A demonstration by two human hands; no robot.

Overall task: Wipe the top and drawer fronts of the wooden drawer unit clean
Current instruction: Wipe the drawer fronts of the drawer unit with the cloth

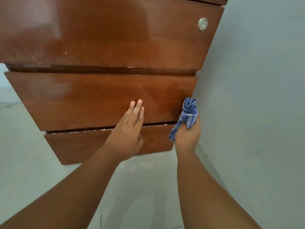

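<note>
The wooden drawer unit [99, 38] fills the upper view, seen from above its front, with three brown drawer fronts stacked downward. My left hand [130, 129] lies flat with straight fingers against the middle drawer front [82, 100], its palm over the gap above the bottom drawer front [79, 144]. My right hand [188, 134] grips a bunched blue striped cloth [189, 113] at the right edge of the middle drawer front. The top of the unit is out of view.
A round silver lock [203, 23] sits at the right end of the top drawer front. A grey wall [255, 96] runs close along the unit's right side. Pale grey floor [140, 187] lies below, with whitish dust near the unit's foot.
</note>
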